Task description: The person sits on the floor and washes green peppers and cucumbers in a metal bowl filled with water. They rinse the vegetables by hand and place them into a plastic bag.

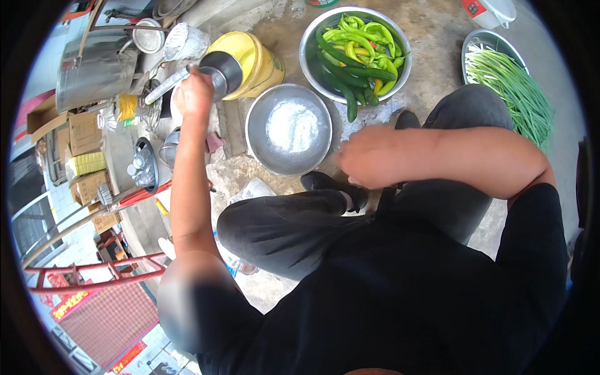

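My left hand (193, 92) is closed around a metal water dipper (226, 70), whose pale handle sticks out to the left past my fist. The dipper's cup is tilted over the rim of a yellow plastic bucket (269, 70). Beside the bucket, a round metal basin (288, 129) stands on the ground; bright light reflects off its bottom. My right hand (370, 157) hovers above my shoes to the right of this basin, blurred, with its fingers partly hidden. I cannot tell whether it holds anything. Beyond it, a larger metal basin (307, 82) holds green peppers (368, 40) and cucumbers (342, 82).
Scallions or chives (511, 89) overhang an oval basin (468, 37) at the right. A white tub (492, 11) stands behind it. Leftward are a white bucket (185, 41), a large metal pot (93, 70), cardboard boxes (85, 132) and a red metal ladder-like frame (96, 276).
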`<state>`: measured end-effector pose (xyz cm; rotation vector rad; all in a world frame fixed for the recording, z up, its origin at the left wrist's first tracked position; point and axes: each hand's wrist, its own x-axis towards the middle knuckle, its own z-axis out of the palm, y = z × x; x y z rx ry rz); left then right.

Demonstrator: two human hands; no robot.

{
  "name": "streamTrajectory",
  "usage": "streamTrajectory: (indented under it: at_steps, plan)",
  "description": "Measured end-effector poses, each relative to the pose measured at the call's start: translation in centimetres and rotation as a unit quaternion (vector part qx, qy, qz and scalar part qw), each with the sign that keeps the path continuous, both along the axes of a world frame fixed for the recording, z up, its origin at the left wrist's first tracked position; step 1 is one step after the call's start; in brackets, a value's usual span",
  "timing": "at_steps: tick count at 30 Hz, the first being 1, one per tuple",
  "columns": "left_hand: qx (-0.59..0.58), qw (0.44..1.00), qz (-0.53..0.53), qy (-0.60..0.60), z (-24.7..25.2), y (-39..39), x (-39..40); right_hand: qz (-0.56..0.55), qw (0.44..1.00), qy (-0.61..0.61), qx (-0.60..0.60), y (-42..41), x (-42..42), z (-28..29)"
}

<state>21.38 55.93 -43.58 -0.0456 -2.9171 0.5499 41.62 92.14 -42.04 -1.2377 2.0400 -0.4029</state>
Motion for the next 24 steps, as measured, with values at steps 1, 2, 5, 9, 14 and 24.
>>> streamTrajectory:
  at_steps: [1,2,5,9,14,24]
  plan:
    - [0.004,1.000,-0.007,0.020,-0.5,-0.3,-1.7,-0.001,1.000,0.000,-0.005,0.3,0.1,-0.1]
    - [-0.001,1.000,-0.004,0.006,-1.6,-0.8,-3.5,-0.002,1.000,-0.001,-0.010,0.5,0.2,-0.1]
    - [-0.018,0.999,0.001,-0.040,-7.8,-2.9,-8.8,-0.015,0.999,0.022,-0.039,1.3,0.1,-0.3]
    - [-0.042,0.989,0.016,-0.137,-14.6,-3.3,-13.1,-0.048,0.992,0.075,-0.085,1.7,-0.2,-0.8]
    - [-0.057,0.976,0.008,-0.212,-20.4,-3.0,-15.3,-0.053,0.990,0.089,-0.093,1.3,-1.0,0.6]
    - [0.091,0.913,0.146,-0.370,-24.9,-1.3,-18.2,-0.075,0.995,0.037,-0.050,1.7,-3.0,-0.1]
